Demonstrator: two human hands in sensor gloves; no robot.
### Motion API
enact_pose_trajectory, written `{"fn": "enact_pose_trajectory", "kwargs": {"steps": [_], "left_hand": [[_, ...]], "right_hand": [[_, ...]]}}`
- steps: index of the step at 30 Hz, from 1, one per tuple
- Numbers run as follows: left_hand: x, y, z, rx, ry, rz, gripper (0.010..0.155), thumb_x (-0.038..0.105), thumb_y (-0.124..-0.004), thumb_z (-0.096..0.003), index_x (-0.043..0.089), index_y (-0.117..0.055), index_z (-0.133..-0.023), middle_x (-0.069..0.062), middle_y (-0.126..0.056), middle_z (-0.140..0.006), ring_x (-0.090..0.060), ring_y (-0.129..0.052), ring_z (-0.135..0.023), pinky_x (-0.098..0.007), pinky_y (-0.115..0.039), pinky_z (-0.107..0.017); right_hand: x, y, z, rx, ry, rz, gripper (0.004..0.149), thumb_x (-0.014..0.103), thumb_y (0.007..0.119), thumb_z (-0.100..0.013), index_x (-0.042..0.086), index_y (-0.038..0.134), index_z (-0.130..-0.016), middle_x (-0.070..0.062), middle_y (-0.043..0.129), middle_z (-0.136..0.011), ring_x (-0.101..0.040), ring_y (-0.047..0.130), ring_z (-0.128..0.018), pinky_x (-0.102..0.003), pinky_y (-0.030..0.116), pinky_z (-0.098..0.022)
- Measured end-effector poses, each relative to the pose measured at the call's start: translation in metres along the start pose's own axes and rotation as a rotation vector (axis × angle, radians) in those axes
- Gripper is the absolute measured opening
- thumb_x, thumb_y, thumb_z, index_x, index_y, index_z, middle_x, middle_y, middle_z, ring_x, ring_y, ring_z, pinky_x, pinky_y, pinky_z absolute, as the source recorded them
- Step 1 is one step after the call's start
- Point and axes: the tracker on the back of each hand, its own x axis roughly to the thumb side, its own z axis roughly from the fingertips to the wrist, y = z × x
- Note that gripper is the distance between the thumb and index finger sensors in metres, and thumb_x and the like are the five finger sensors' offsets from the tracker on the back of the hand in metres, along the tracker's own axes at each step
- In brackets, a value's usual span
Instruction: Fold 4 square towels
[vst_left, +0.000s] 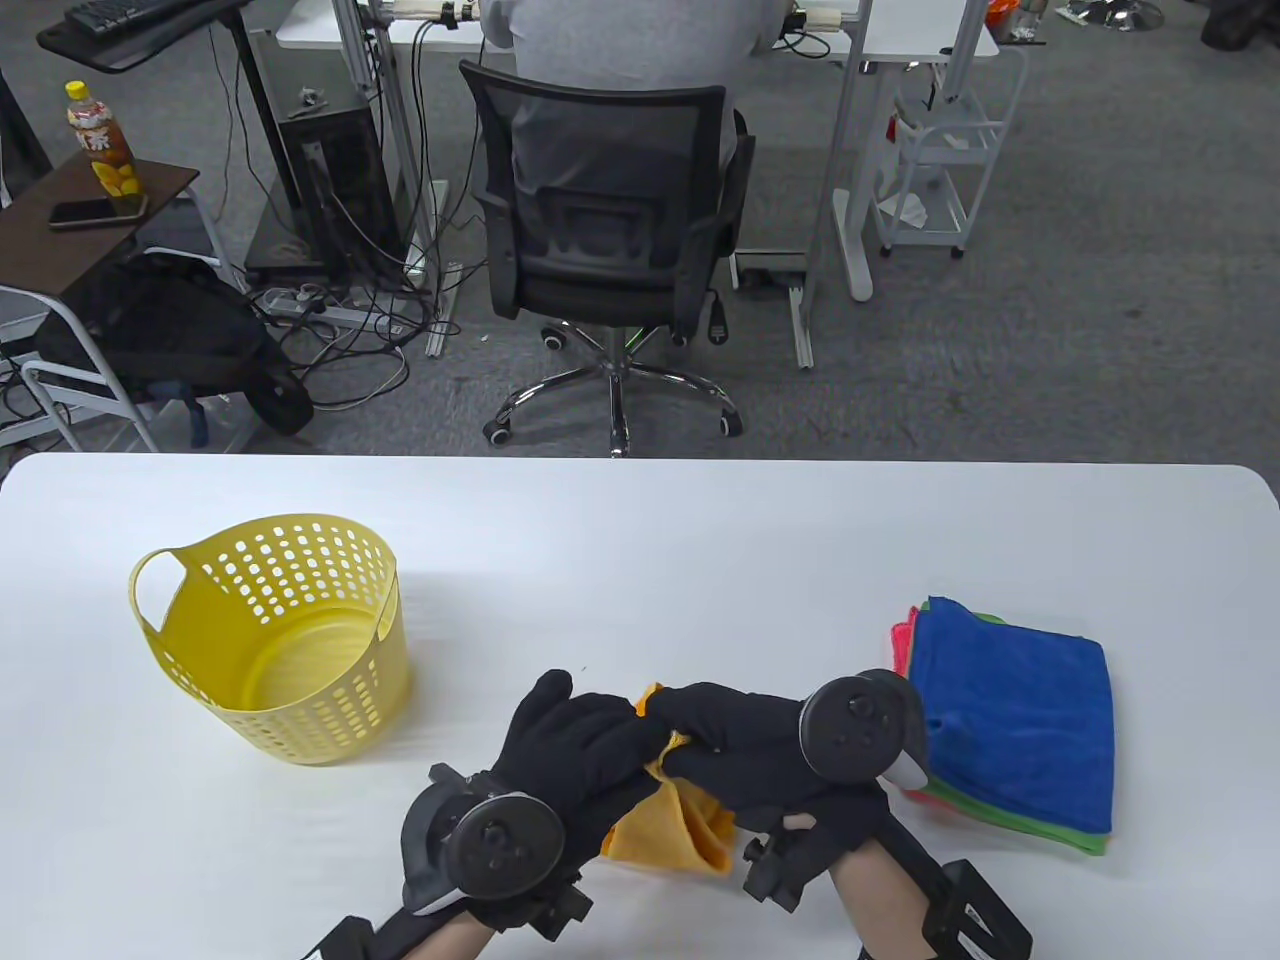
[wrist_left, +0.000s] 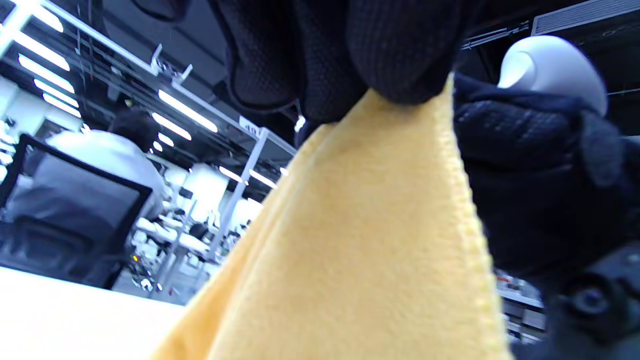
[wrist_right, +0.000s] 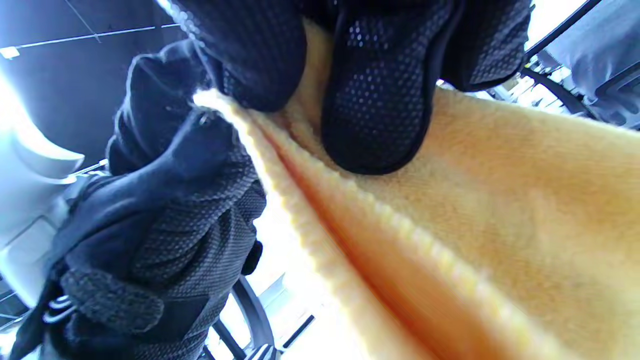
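1. Where the two hands meet at the near edge of the worktop (vst_left: 640, 540), both hold one orange towel (vst_left: 675, 830) lifted off the surface, its loose part hanging below them.
2. Left hand (vst_left: 575, 745): its fingers (wrist_left: 400, 60) are clamped on the towel's top edge, as the left wrist view shows, with the cloth (wrist_left: 360, 240) falling away beneath them.
3. Right hand (vst_left: 740, 745): its fingers (wrist_right: 375, 100) are curled and pinched on the towel (wrist_right: 500, 210), pressing doubled layers together at the hemmed edge, seen in the right wrist view.
4. Both hands touch or nearly touch at the fingertips, the right lying slightly over the left; a round tracker sits on the back of each.
5. Just right of the right hand lies a stack (vst_left: 1010, 725) of folded towels, blue on top, with green and red-pink edges showing beneath it.
6. Left of the hands, well apart from the stack, a yellow basket (vst_left: 275, 650) with holes in its wall stands upright, handle to the left; nothing shows inside it.
7. Beyond the worktop's far edge, a person sits in a black chair (vst_left: 610, 230) at a desk, back to the camera.
8. Far left, a bottle (vst_left: 100, 150) and a phone (vst_left: 95, 212) rest on a small brown side table.
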Motion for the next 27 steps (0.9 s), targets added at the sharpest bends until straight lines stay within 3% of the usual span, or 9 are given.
{"fn": "enact_pose_trajectory", "kwargs": {"steps": [3,5,7,9,12,16,19,24,27], "left_hand": [[-0.002,0.001,0.0,0.025,0.024,0.009,0.039,0.047,-0.083,-0.0494,0.045,-0.076,-0.088,0.016,-0.09,-0.091,-0.016,-0.085,-0.101,-0.055,-0.051,-0.089],[-0.002,0.003,-0.001,-0.004,0.01,0.03,0.038,0.043,-0.08,-0.0528,0.043,-0.073,-0.09,0.01,-0.083,-0.104,-0.023,-0.078,-0.108,-0.056,-0.051,-0.089],[-0.004,0.007,-0.002,0.026,0.034,0.037,0.037,0.041,-0.08,-0.0537,0.04,-0.071,-0.09,0.009,-0.088,-0.098,-0.02,-0.088,-0.101,-0.054,-0.056,-0.088],[-0.01,0.013,-0.002,0.059,0.066,0.025,0.039,0.041,-0.082,-0.0525,0.04,-0.072,-0.09,0.011,-0.096,-0.087,-0.015,-0.098,-0.089,-0.05,-0.06,-0.087],[-0.026,0.027,-0.004,0.134,0.153,-0.02,0.047,0.038,-0.083,-0.0524,0.032,-0.076,-0.098,0.014,-0.099,-0.083,-0.013,-0.099,-0.087,-0.049,-0.061,-0.086],[-0.055,0.049,-0.003,0.232,0.272,-0.089,0.039,0.038,-0.081,-0.0529,0.032,-0.085,-0.091,0.011,-0.103,-0.08,-0.016,-0.101,-0.084,-0.05,-0.062,-0.085],[-0.075,0.067,0.001,0.291,0.344,-0.089,0.04,0.037,-0.079,-0.0519,0.029,-0.086,-0.09,0.008,-0.103,-0.078,-0.018,-0.1,-0.084,-0.052,-0.062,-0.084],[-0.077,0.096,0.007,0.354,0.335,-0.037,0.043,0.035,-0.071,-0.0528,0.027,-0.078,-0.094,0.008,-0.097,-0.081,-0.02,-0.095,-0.089,-0.054,-0.06,-0.084],[-0.064,0.121,0.008,0.352,0.239,-0.057,0.042,0.033,-0.075,-0.0533,0.031,-0.077,-0.095,0.01,-0.096,-0.083,-0.018,-0.093,-0.092,-0.054,-0.058,-0.085]], "right_hand": [[0.001,-0.001,0.002,-0.031,0.007,0.079,0.037,0.029,0.085,-0.052,0.012,0.085,-0.085,-0.025,0.093,-0.081,-0.026,0.105,-0.051,-0.06,0.077,-0.057],[0.003,-0.004,0.003,-0.052,-0.008,0.119,0.035,0.033,0.084,-0.053,0.012,0.09,-0.079,-0.025,0.096,-0.078,-0.028,0.105,-0.048,-0.062,0.077,-0.055],[0.003,-0.012,0.006,-0.073,0.0,0.158,0.036,0.035,0.081,-0.054,0.011,0.094,-0.077,-0.026,0.097,-0.077,-0.029,0.104,-0.047,-0.064,0.074,-0.056],[0.001,-0.027,0.011,-0.151,0.015,0.169,0.037,0.034,0.081,-0.053,0.011,0.093,-0.079,-0.026,0.095,-0.081,-0.03,0.103,-0.051,-0.065,0.072,-0.057],[-0.006,-0.061,0.024,-0.326,0.068,0.159,0.038,0.026,0.083,-0.052,0.01,0.088,-0.087,-0.027,0.089,-0.087,-0.029,0.099,-0.055,-0.065,0.07,-0.058],[-0.018,-0.107,0.051,-0.54,0.181,0.156,0.038,0.024,0.085,-0.052,0.01,0.086,-0.087,-0.027,0.086,-0.089,-0.032,0.092,-0.061,-0.07,0.063,-0.059],[-0.015,-0.136,0.077,-0.7,0.271,0.258,0.037,0.029,0.089,-0.05,0.01,0.092,-0.081,-0.026,0.085,-0.087,-0.031,0.087,-0.06,-0.069,0.06,-0.059],[0.016,-0.163,0.111,-0.775,0.114,0.127,0.037,0.034,0.086,-0.052,0.007,0.096,-0.074,-0.026,0.087,-0.084,-0.032,0.086,-0.058,-0.07,0.057,-0.06],[0.043,-0.167,0.128,-0.772,-0.027,0.005,0.039,0.031,0.08,-0.054,0.004,0.093,-0.08,-0.028,0.085,-0.088,-0.033,0.086,-0.061,-0.072,0.055,-0.061]]}}
